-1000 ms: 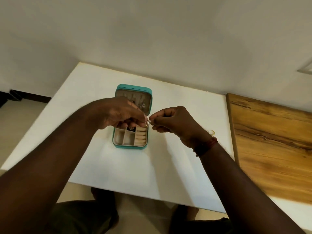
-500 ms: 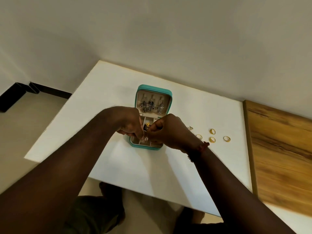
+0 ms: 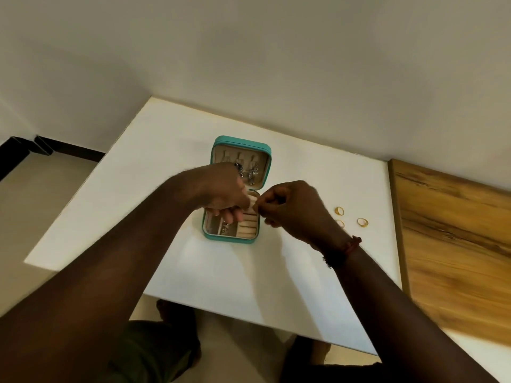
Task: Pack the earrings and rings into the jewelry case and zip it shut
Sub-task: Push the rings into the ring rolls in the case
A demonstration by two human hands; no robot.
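The teal jewelry case (image 3: 213,158) stands open on the white table (image 3: 154,172), lid upright with several dangling earrings (image 3: 252,170) hung inside it. My left hand (image 3: 221,189) hovers over the case's tray, fingers curled. A silver earring (image 3: 224,228) shows just below those fingertips in a front compartment; I cannot tell whether it is held. My right hand (image 3: 293,208) is pinched at the case's right edge, tips meeting my left thumb; anything between them is hidden. Gold rings (image 3: 339,210) (image 3: 362,222) lie right of my right hand, and a third ring (image 3: 340,223) sits partly behind that wrist.
Cream ring rolls (image 3: 247,229) fill the tray's right side. A wooden board (image 3: 456,244) borders the table on the right. A pale wall runs directly behind the table. My knees show below the table's front edge.
Both hands have shifted back over the case from its front edge. The silver earring that was pinched between them now shows low in the front compartment. The camera view has also shifted.
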